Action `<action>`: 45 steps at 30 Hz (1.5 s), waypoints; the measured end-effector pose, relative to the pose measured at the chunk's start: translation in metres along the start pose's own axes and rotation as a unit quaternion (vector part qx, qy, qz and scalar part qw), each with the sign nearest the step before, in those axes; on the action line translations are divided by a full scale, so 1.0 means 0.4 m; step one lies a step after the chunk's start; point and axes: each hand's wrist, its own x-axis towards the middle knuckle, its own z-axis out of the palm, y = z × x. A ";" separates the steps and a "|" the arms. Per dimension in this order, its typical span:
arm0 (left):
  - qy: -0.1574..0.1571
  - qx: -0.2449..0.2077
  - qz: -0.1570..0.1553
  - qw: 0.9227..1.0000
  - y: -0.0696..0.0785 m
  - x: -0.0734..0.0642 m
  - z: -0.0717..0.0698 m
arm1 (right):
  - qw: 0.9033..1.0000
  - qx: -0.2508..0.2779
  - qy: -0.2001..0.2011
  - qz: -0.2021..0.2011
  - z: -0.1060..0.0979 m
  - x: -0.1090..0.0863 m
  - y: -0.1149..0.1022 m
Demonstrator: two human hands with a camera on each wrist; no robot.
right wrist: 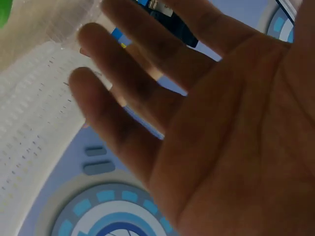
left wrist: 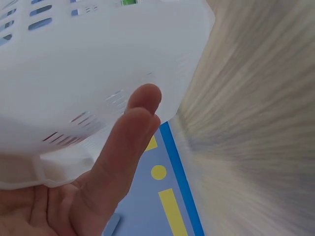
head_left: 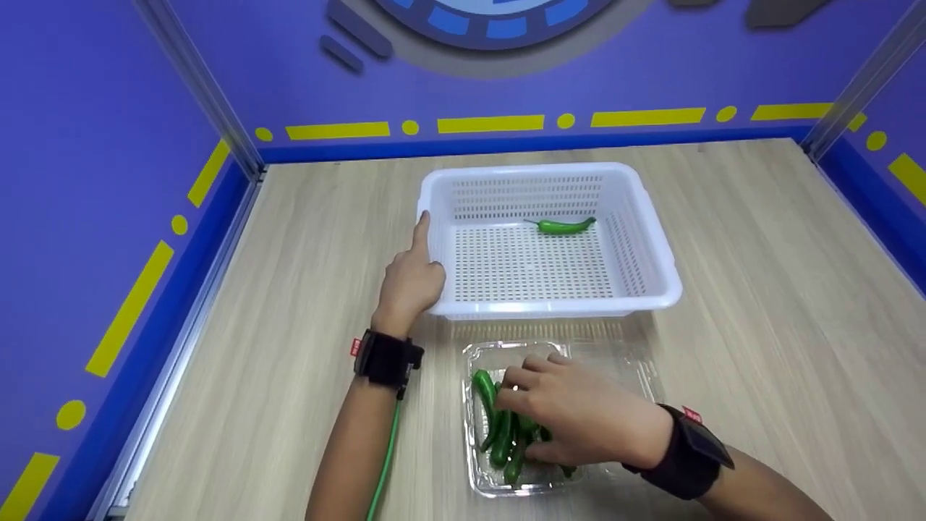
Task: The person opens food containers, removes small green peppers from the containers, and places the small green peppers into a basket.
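Several glossy peppers (head_left: 502,443) lay in a clear tray (head_left: 511,354) under wide-spread right fingers (head_left: 515,399); straight left fingers (head_left: 421,236) touched the left edge of a perforated basket (head_left: 550,307).

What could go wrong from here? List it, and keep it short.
The right hand reaches among crowded green peppers: it might catch several or drop one. The clear container could drag along with them. The left hand touches the white basket: a push might slide it and roll the lone pepper inside.
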 end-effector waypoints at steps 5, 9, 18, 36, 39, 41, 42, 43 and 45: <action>0.006 0.014 0.006 1.000 0.001 -0.001 -0.002 | 0.999 0.017 -0.027 0.010 0.026 0.009 -0.005; 0.013 0.038 0.014 0.999 0.003 0.001 -0.002 | 0.999 0.012 -0.036 0.017 0.054 0.019 -0.005; 0.016 0.045 0.019 0.999 0.004 0.001 0.000 | 0.999 -0.018 -0.032 0.025 0.086 0.038 -0.011; 0.012 0.049 -0.021 0.999 0.001 -0.001 -0.005 | 0.999 -0.026 -0.036 0.032 0.086 0.042 -0.012; 0.011 0.044 -0.020 0.999 -0.001 0.000 -0.003 | 0.999 -0.026 -0.039 0.027 0.085 0.041 -0.012; 0.012 0.042 -0.023 0.999 0.000 -0.001 -0.003 | 0.999 -0.025 -0.042 0.023 0.085 0.042 -0.011; 0.012 0.042 -0.025 0.999 0.000 -0.001 -0.002 | 0.999 -0.023 -0.043 0.022 0.085 0.042 -0.011; 0.013 0.041 -0.027 0.999 0.001 -0.001 -0.002 | 0.999 -0.021 -0.043 0.022 0.085 0.043 -0.010; 0.014 0.041 -0.029 0.999 0.002 0.000 -0.002 | 0.999 -0.018 -0.041 0.021 0.086 0.044 -0.009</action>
